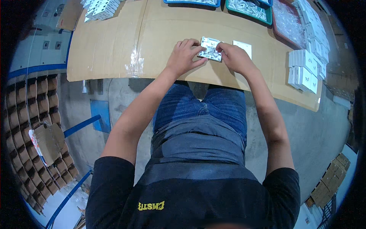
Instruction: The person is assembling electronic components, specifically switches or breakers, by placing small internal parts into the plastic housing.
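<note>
A small, shallow white square box (212,56) lies on the cardboard-covered table, with small whitish and silvery pieces inside it that are too small to name. My left hand (184,57) grips the box's left side between thumb and fingers. Over its right side, my right hand (235,58) has its fingertips pinched together, and what they hold is hidden. A flat white square piece (247,48) lies just beyond my right hand, partly covered by it.
Blue (194,3) and green (248,17) trays of small white parts stand at the far edge. A reddish tray (275,28) holds clear plastic bags. Stacked white boxes (303,70) line the right side; more white pieces (101,9) sit far left.
</note>
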Available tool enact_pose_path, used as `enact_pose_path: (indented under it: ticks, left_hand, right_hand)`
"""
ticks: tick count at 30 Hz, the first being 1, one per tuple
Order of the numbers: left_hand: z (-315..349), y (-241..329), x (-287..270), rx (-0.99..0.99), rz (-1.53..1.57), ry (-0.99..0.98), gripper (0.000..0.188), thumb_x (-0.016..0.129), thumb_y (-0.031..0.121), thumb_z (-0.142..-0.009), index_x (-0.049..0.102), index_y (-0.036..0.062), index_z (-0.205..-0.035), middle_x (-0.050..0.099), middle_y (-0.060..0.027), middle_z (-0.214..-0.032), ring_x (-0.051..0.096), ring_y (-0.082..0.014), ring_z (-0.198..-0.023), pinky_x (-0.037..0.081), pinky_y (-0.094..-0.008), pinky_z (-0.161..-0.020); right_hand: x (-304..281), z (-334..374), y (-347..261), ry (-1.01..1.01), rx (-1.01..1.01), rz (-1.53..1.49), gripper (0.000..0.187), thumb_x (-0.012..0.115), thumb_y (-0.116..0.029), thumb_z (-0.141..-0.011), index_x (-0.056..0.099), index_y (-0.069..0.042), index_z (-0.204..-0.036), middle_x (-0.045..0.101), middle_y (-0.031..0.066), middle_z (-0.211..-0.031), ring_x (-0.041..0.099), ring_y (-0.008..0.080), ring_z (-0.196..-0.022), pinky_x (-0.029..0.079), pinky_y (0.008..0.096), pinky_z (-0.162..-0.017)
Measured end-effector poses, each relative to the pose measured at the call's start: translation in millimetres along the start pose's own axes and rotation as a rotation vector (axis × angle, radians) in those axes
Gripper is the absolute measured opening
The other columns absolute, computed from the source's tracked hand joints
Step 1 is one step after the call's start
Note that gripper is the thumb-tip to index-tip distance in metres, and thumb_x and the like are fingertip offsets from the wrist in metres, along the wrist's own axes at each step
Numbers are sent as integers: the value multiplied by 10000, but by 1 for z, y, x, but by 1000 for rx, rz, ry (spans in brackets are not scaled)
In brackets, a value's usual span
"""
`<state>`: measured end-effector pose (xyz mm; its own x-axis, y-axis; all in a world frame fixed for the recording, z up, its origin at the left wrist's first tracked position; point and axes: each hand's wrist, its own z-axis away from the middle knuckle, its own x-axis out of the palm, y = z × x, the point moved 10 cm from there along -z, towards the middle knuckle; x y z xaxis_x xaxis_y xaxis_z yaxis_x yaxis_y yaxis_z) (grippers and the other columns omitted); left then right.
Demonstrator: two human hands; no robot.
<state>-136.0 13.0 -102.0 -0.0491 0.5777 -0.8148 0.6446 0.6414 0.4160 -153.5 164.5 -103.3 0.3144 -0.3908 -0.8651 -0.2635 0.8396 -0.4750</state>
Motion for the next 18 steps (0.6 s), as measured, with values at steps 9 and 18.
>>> enact_pose_path:
  ticks: [9, 18]
  left_hand:
    - [0, 3, 0, -13, -19, -12, 431, 776, 391, -830, 682, 163, -1184, 616, -53, -1138, 577, -237, -1108, 433, -392, -962]
    - [-9, -21, -3, -121, -18, -57, 986, 808, 587, -724, 439, 40, -1456, 484, -175, -1400, 447, -349, -1312, 347, -473, -1099]
  right_hand:
    - [-4, 15, -1, 175, -95, 56, 224, 592, -82, -911, 710, -68, -1101, 612, 105, -1266, 662, 304, -1068, 566, 444, -860]
    - [-11, 24, 1, 258, -79, -54, 197, 592, -90, -937, 694, -54, -1100, 604, 100, -1294, 666, 310, -1056, 559, 402, -864]
